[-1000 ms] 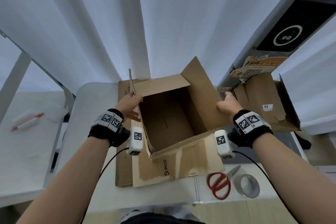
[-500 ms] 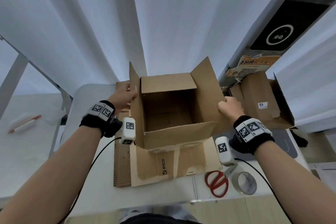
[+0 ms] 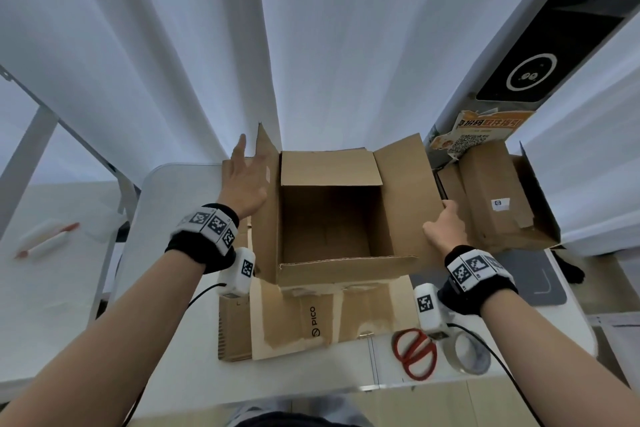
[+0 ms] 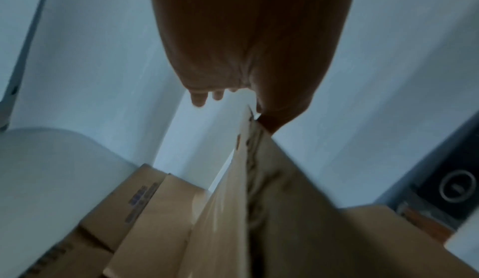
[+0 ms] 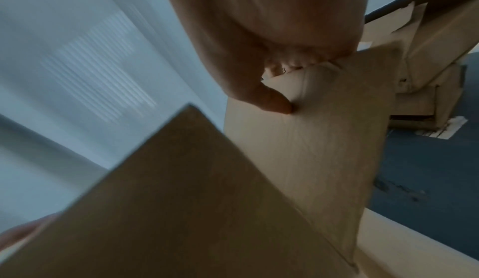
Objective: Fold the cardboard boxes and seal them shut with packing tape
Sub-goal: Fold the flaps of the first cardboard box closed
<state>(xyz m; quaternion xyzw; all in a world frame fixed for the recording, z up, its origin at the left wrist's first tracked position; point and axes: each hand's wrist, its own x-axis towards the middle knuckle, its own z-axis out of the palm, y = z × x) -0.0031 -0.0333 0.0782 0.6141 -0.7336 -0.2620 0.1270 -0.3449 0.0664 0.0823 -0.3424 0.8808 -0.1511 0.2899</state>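
An open cardboard box (image 3: 332, 263) stands upright on flattened cardboard (image 3: 367, 315), all its top flaps raised. My left hand (image 3: 242, 180) lies along the outside of the left flap (image 3: 268, 218) with straight fingers (image 4: 199, 99); in the left wrist view the left flap's (image 4: 233, 190) edge runs up into the fork between thumb and fingers. My right hand (image 3: 445, 229) grips the outer edge of the right flap (image 3: 405, 198): the thumb (image 5: 272, 102) presses its face (image 5: 324, 139) and the fingers curl behind it. A tape roll (image 3: 471, 354) lies at the near right.
Red-handled scissors (image 3: 414, 354) lie beside the tape on the white table (image 3: 166, 218). Another opened cardboard box (image 3: 498, 198) sits to the right, above a grey mat (image 3: 540, 284). White curtains hang behind the table. A second white table (image 3: 52, 270) stands at the left.
The box has squared up and stands upright. My left hand slid from the box's left side up and away along the left flap, its fingers straightening. My right hand stays on the right flap.
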